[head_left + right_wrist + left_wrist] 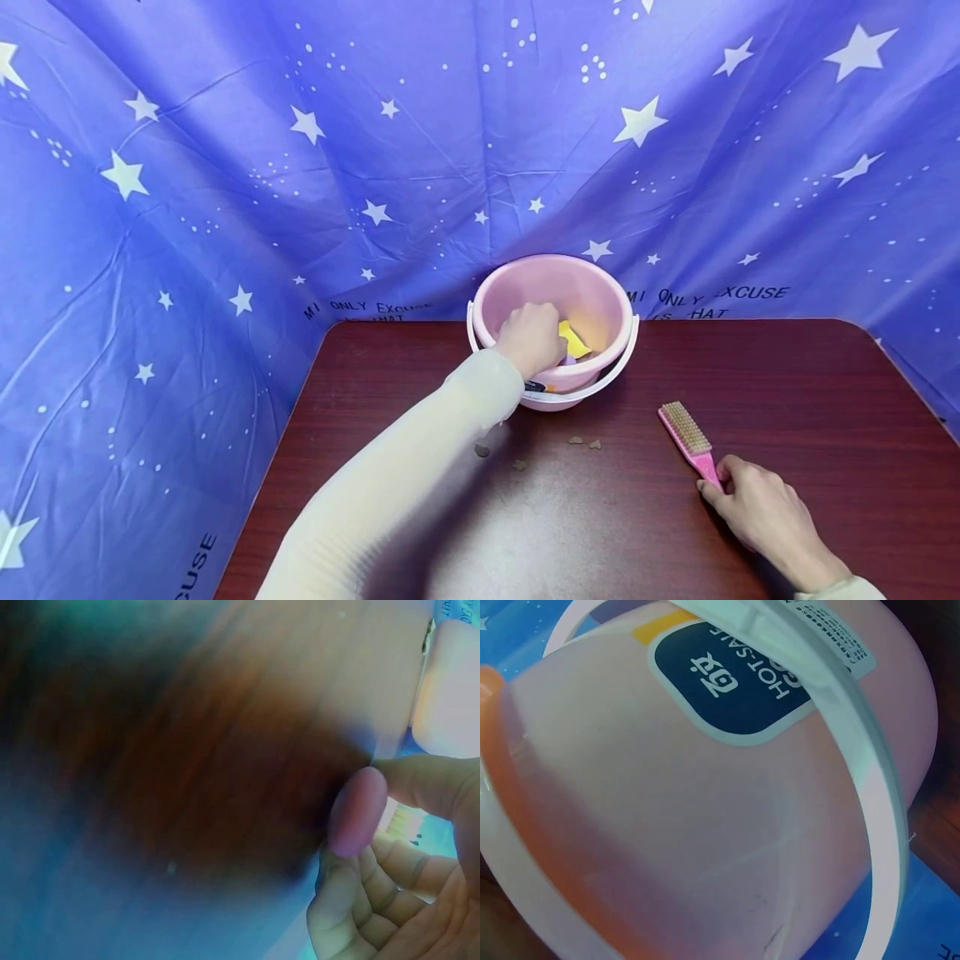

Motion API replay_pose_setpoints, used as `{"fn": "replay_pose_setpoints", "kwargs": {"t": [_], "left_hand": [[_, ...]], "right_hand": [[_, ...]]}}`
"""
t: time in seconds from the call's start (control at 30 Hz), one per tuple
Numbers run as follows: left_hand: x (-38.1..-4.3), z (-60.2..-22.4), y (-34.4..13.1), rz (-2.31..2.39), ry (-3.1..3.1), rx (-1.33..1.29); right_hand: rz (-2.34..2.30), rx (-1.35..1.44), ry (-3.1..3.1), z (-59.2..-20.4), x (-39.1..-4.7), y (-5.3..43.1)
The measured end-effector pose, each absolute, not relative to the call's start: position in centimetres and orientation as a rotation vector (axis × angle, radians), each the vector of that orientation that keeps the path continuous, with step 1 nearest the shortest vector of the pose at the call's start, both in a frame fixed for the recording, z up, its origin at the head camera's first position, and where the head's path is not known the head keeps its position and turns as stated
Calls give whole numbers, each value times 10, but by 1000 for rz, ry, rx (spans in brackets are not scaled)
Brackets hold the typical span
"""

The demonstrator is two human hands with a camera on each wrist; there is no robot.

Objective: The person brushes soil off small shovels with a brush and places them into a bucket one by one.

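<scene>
A pink bucket (555,271) with a white handle (630,342) stands at the table's back edge. My left hand (531,337) reaches over its near rim, and its fingertips are hidden inside. Close to those fingers lie a yellow piece (573,340) and a small purple thing (567,360). The left wrist view is filled by the bucket's side (682,795). On the right, my right hand (765,508) holds a pink scrubbing brush (690,437) by its handle, bristles up. Thumb and fingers pinch the rounded handle end (358,812) in the right wrist view.
Several small flat dark pieces lie on the brown table (600,517) in front of the bucket, one piece (482,451) near the left sleeve. A blue star-patterned curtain (450,167) hangs behind the table and along its left side.
</scene>
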State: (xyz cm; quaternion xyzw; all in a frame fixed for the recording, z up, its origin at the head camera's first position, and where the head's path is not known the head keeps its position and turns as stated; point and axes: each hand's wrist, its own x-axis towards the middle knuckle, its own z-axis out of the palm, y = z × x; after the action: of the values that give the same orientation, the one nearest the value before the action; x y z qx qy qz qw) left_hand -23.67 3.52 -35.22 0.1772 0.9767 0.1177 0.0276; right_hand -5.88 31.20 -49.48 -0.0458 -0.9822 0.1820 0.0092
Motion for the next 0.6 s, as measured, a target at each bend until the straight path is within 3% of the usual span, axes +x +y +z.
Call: {"fn": "replay_pose_setpoints", "kwargs": {"t": [0.6], "left_hand": [[-221,-350,10,373,3288,650]], "right_hand": [[547,-129,-3066,-480,-64,312]]}}
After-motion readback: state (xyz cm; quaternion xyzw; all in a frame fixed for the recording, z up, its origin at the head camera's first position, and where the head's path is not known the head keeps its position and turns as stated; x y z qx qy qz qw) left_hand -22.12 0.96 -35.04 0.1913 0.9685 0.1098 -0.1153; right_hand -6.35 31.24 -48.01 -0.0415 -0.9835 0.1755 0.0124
